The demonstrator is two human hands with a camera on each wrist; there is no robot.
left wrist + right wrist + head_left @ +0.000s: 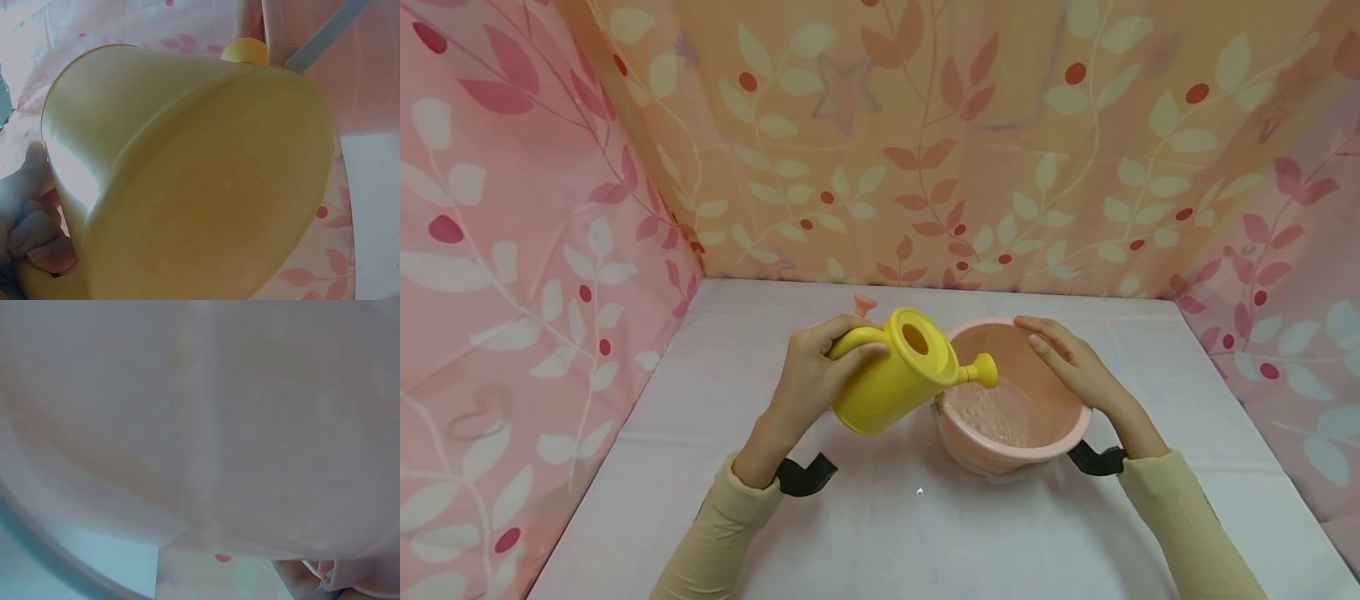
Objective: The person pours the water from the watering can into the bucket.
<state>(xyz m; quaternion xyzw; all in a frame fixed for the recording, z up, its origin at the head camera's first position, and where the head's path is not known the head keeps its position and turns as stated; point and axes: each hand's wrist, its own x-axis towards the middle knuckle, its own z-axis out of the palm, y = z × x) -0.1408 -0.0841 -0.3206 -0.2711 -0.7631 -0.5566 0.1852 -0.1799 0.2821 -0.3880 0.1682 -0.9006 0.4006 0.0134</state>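
Note:
My left hand [820,367] grips the handle of a yellow watering can [880,387], held above the table and tilted to the right. Its round spout head [982,371] hangs over the near-left part of a pink bucket [1011,454]. Rippled water [1000,412] shows inside the bucket. My right hand [1075,362] holds the bucket's right rim, thumb on the inner side. In the left wrist view the can's base [219,187] fills the middle, with curled fingers [40,234] at the left. The bucket's pale wall [206,425] takes up most of the right wrist view.
Behind the left hand, a coral-pink spout-like piece [865,304] stands out, the rest of it hidden. A few water drops [920,492] lie on the white tabletop [880,550]. Floral cloth [925,167] walls the back and both sides.

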